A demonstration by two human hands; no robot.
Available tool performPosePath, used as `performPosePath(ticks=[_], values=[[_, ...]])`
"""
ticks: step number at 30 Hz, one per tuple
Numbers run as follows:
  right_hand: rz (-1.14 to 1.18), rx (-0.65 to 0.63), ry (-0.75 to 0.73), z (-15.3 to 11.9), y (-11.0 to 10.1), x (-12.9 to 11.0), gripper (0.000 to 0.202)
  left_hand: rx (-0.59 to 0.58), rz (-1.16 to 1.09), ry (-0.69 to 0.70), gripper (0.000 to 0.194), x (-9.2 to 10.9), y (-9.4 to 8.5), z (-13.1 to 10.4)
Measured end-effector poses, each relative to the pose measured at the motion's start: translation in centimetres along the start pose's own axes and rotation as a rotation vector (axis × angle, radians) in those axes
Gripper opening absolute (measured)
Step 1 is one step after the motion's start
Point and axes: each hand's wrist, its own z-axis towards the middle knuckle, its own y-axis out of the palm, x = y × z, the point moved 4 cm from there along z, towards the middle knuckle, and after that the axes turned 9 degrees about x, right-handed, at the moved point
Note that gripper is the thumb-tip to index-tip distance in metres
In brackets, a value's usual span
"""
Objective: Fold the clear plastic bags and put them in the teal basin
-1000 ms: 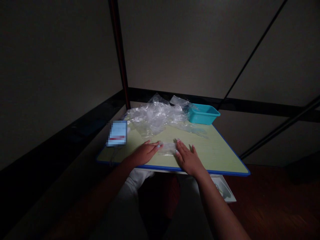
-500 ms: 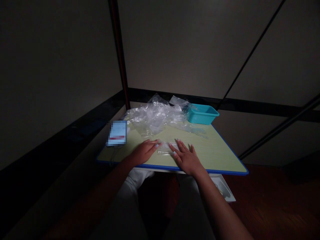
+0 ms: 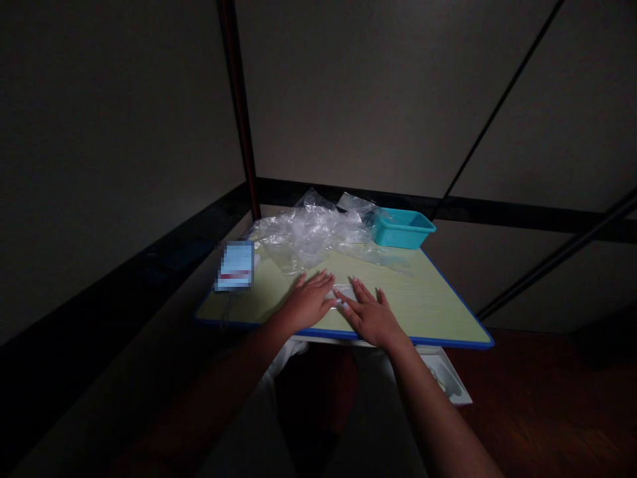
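Observation:
A small clear plastic bag (image 3: 343, 292) lies flat near the front edge of the pale green table (image 3: 428, 299). My left hand (image 3: 309, 302) rests palm down over its left part, fingers stretched out. On its right part lies my right hand (image 3: 372, 315), also flat with the fingers spread. The thumbs are close together over the bag, and the hands hide much of it. Behind them, a loose heap of crumpled clear plastic bags (image 3: 313, 229) covers the back of the table.
A turquoise basket (image 3: 404, 234) stands at the back right corner. At the left edge is a device with a lit, blurred screen (image 3: 236, 265). Below the table's right front shows a white tray (image 3: 450, 382). Walls stand behind and to the left.
My left hand has moved right and now covers the left part of the small bag, closer to my right hand. My right hand has hardly moved.

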Motion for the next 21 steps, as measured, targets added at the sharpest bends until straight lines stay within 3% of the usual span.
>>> performPosePath(ticks=[4,10,15,21], values=[[0.022,0.04,0.006,0.0,-0.1,0.0,0.049,-0.075,0.051,-0.016,0.054,-0.4,1.0,-0.3],[0.086,0.157,-0.15,-1.0,-1.4,-0.7,0.046,-0.017,0.055,-0.044,0.055,-1.3,0.6,-1.3],[0.154,0.132,-0.255,-1.7,-2.2,-1.8,0.039,0.042,0.048,-0.096,0.045,-2.3,-0.2,-2.4],[0.217,0.097,-0.314,-1.0,-1.9,-3.4,0.037,0.026,0.004,-0.139,0.052,-3.1,-0.2,-2.8]])
